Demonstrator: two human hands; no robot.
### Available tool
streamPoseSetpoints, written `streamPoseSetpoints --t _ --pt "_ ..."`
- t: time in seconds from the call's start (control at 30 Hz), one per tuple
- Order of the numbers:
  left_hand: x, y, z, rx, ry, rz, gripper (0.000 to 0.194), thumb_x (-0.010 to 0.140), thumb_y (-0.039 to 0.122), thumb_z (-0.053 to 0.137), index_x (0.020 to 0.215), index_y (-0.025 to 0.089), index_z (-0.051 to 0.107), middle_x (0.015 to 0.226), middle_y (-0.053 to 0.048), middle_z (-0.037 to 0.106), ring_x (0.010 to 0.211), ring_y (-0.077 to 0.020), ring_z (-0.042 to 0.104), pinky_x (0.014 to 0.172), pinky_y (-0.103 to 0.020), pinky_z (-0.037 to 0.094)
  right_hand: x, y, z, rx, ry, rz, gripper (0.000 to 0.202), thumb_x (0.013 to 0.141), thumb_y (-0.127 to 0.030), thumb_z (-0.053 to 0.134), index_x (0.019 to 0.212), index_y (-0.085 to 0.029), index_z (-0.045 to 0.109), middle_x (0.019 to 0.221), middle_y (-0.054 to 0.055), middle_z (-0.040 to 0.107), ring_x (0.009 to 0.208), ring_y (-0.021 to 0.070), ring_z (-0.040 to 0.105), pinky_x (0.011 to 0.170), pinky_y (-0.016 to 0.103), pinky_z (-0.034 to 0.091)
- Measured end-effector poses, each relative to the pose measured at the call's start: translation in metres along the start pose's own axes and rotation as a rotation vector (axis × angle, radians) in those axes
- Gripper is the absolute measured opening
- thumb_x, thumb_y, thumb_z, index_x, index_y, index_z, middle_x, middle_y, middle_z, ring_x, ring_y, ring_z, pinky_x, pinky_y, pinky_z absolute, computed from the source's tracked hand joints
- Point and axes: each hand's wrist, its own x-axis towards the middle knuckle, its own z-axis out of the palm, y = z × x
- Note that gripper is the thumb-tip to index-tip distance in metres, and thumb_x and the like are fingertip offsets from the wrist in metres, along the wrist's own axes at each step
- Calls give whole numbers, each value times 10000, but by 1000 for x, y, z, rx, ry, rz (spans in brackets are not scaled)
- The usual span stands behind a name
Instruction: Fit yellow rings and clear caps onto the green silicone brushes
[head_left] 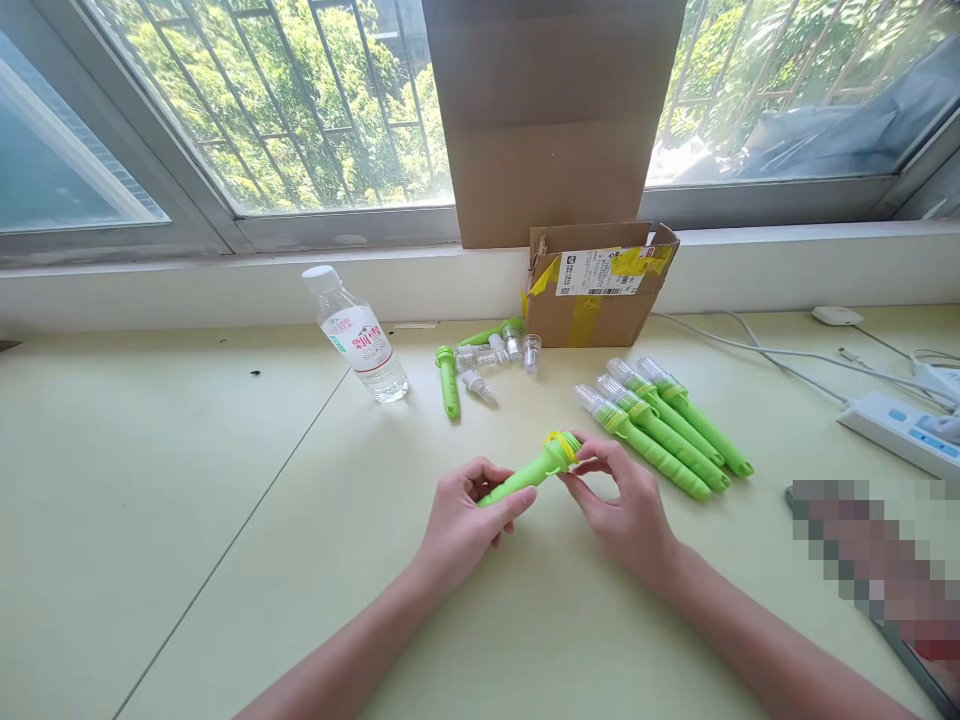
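Observation:
My left hand (pixel 476 505) is wrapped round the lower part of a green ribbed handle (pixel 536 472), which tilts up to the right. A yellow band (pixel 559 438) circles its wider top end. The fingertips of my right hand (pixel 619 495) pinch at that top end, thumb and forefinger on its edge. To the right, several green handles with clear caps (pixel 660 450) lie side by side. Beyond my hands is one loose green handle (pixel 448 382), with several clear plastic pieces (pixel 484 360) beside it and another green piece (pixel 480 337) behind them.
A clear water bottle (pixel 364 340) stands at the back left. Against the wall is an open cardboard box (pixel 589 315). White cables and a power strip (pixel 900 430) lie at the right, with a partly pixelated flat object (pixel 877 580) in front of them.

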Motion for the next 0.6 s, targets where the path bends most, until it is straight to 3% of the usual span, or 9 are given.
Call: streamPoseSetpoints --t 0.27,0.6 --pt "1 7 -1 -37 -67 -86 307 722 422 715 750 150 574 555 37 521 438 -83 504 429 -205 389 0 1 -1 38 -18 21 172 828 -134 618 940 -226 524 1108 74 663 894 197 662 708 360 597" --pt "2 6 -5 3 -140 -92 330 799 481 612 784 156 558 732 -7 637 422 -49 470 438 -195 355 0 2 -2 25 -11 38 122 834 -166 630 894 -222 540 1100 69 670 736 157 661 684 351 604"
